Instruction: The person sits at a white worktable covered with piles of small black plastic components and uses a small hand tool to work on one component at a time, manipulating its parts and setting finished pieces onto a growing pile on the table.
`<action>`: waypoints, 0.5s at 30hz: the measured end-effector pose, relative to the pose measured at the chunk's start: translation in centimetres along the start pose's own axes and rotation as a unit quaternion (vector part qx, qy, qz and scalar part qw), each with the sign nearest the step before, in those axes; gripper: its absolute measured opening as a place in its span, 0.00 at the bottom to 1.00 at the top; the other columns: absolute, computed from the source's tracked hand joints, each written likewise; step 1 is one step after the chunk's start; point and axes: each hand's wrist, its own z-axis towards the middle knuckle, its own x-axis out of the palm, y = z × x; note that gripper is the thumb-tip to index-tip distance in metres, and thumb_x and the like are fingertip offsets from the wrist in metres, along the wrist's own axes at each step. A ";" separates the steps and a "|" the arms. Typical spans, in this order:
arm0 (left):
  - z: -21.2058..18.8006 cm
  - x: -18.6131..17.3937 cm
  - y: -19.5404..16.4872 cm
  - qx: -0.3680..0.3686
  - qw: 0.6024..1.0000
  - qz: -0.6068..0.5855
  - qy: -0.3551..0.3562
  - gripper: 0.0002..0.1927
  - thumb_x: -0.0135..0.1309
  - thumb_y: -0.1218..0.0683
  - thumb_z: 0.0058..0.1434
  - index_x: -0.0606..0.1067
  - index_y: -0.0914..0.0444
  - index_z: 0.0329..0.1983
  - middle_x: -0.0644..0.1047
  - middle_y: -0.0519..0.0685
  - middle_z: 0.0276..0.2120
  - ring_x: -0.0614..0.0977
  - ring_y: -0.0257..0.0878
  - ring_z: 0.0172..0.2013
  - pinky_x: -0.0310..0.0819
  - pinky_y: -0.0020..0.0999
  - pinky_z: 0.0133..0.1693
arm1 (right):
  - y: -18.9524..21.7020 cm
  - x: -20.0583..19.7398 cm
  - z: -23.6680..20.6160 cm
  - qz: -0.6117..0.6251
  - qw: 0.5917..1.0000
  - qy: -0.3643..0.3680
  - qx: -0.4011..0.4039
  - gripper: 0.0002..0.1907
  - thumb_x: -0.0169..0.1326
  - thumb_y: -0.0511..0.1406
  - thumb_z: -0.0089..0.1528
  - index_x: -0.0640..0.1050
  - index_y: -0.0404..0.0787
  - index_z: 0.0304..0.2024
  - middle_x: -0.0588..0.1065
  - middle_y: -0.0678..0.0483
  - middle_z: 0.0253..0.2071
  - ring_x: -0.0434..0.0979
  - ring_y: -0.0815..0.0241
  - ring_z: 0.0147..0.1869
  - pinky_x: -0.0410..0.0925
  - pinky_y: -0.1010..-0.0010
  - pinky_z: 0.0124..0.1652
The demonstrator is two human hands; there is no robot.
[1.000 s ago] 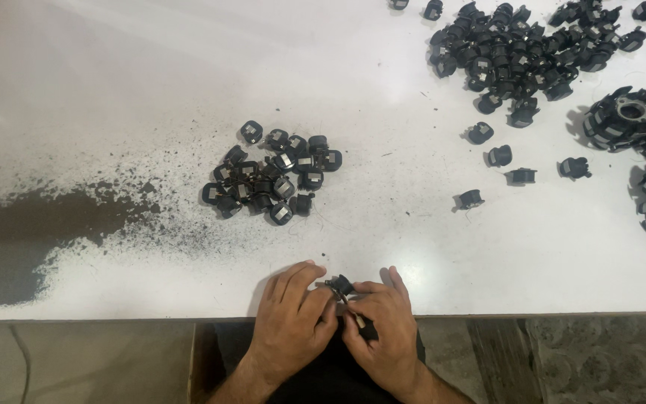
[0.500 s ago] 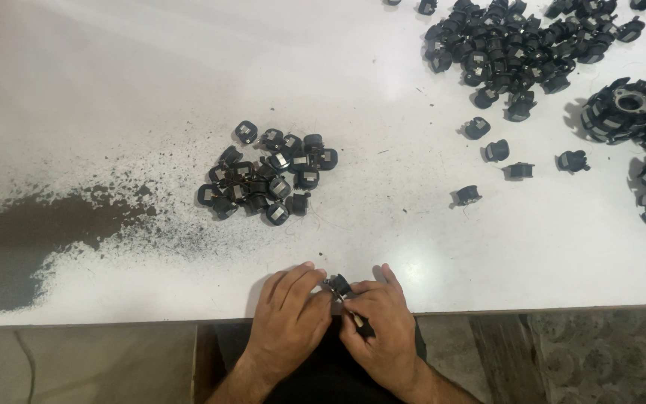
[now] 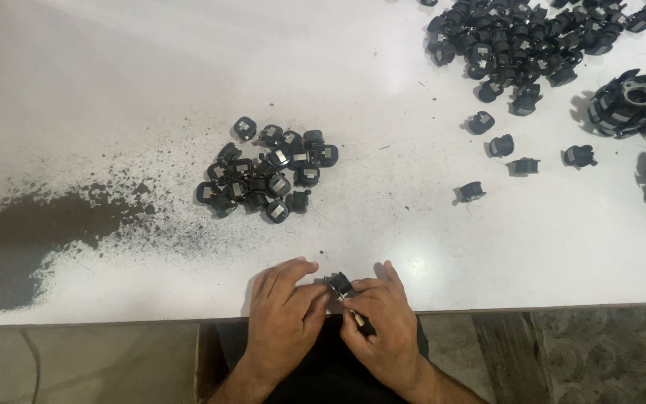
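Observation:
My left hand (image 3: 284, 314) and my right hand (image 3: 381, 323) meet at the near edge of the white table (image 3: 383, 247). Between their fingertips sits a small black plastic part (image 3: 337, 283), pinched by my left hand's fingers. My right hand grips a thin dark tool (image 3: 360, 320) whose tip touches the part. A heap of similar small black parts with pale faces (image 3: 267, 173) lies on the table beyond my hands.
A large pile of black parts (image 3: 517, 37) fills the far right. A few loose ones (image 3: 501, 146) lie below it. Stacked black ring-shaped clusters (image 3: 637, 97) sit at the right edge. Dark dust (image 3: 46, 224) covers the table's left side.
My hands stay together at the table edge, working on the same small part. The view has shifted slightly; nothing on the table has moved.

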 end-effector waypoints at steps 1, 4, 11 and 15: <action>-0.1 0.0 -0.1 -0.001 1.000 -0.003 0.001 0.09 0.64 0.59 0.52 0.78 0.61 0.37 0.77 0.48 0.51 0.78 0.46 0.57 0.66 0.49 0.56 | 0.0 0.0 0.0 0.000 1.000 0.002 0.000 0.15 0.64 0.24 0.51 0.77 0.39 0.39 0.77 0.52 0.38 0.82 0.51 0.52 0.58 0.38 0.69; -0.1 -0.1 -0.2 0.000 1.000 -0.014 -0.003 0.10 0.64 0.60 0.50 0.78 0.61 0.36 0.77 0.48 0.49 0.78 0.47 0.56 0.66 0.49 0.57 | 0.1 0.0 0.2 -0.004 1.000 0.002 -0.001 0.15 0.63 0.24 0.51 0.76 0.40 0.39 0.77 0.52 0.38 0.82 0.50 0.52 0.58 0.37 0.69; -0.3 0.5 -0.1 0.028 0.999 -0.023 -0.035 0.10 0.62 0.61 0.52 0.77 0.61 0.37 0.76 0.50 0.51 0.77 0.49 0.57 0.67 0.50 0.59 | 0.2 -0.1 0.3 -0.005 1.000 0.007 -0.002 0.15 0.63 0.25 0.50 0.76 0.39 0.39 0.77 0.51 0.38 0.81 0.50 0.51 0.58 0.37 0.69; -0.5 0.6 0.3 0.063 0.997 0.036 -0.025 0.09 0.62 0.60 0.53 0.77 0.62 0.37 0.75 0.51 0.50 0.76 0.49 0.58 0.67 0.51 0.60 | 0.3 0.0 0.3 -0.005 1.000 0.012 0.017 0.14 0.64 0.25 0.50 0.77 0.39 0.37 0.78 0.51 0.38 0.81 0.51 0.51 0.58 0.37 0.69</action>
